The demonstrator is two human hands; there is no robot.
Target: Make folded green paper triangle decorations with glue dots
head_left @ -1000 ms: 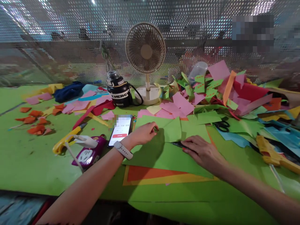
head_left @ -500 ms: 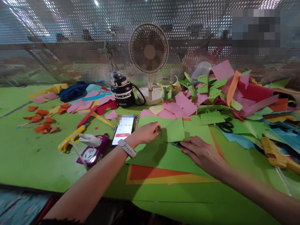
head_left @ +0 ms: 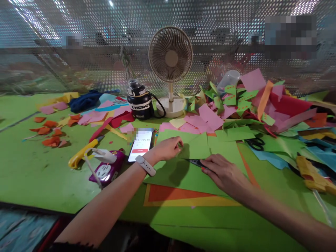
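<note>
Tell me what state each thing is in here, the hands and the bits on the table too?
Left hand: fingers curled, at the green paper
Right hand: closed around a black pointed tool
Phone: lit, showing 03:19:10
Fan: upright; cannot tell whether it is spinning
Bottle: standing upright
Purple power strip: white plug in it
Black-handled scissors: lying down, blades not clearly visible
Plastic cup: tilted

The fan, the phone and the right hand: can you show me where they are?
Fan (head_left: 171,58), head view: on its round centre hub.
Phone (head_left: 140,145), head view: on its lit screen.
Right hand (head_left: 225,170), head view: on the back of it.
</note>
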